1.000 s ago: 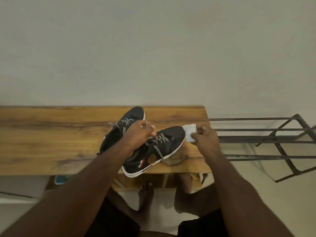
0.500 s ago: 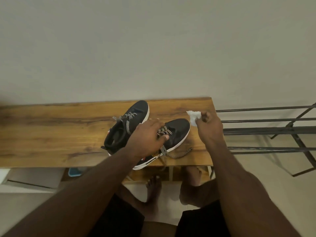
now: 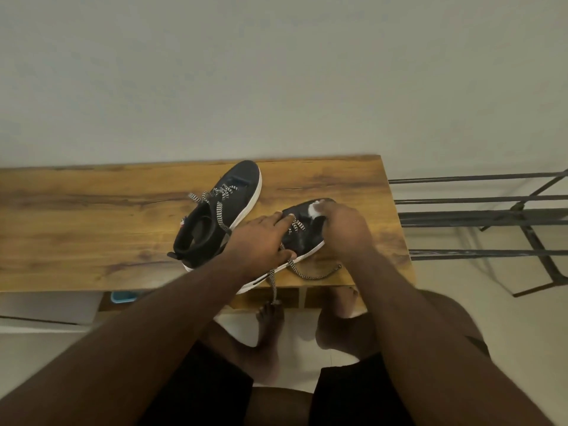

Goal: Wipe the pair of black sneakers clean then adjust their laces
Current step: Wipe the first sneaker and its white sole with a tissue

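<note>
Two black sneakers with white soles and black-and-white laces lie on a wooden table [image 3: 92, 216]. The far sneaker [image 3: 224, 210] lies untouched, toe pointing away. My left hand [image 3: 261, 241] rests over the middle of the near sneaker [image 3: 302, 238], fingers stretched across its laces and thumb at the sole edge. My right hand [image 3: 344, 226] holds a small white wipe [image 3: 314, 210] against the near sneaker's toe. One loose lace [image 3: 313, 273] trails over the table's front edge.
A dark metal rack [image 3: 491, 229] stands just right of the table. A white wall rises behind. My bare feet [image 3: 270, 321] are on the pale floor under the table's front edge, and a small blue object [image 3: 123, 296] sits below the table.
My right hand has come down from beside the table's back right onto the near sneaker's toe with the wipe. My left hand has slid forward along the laces.
</note>
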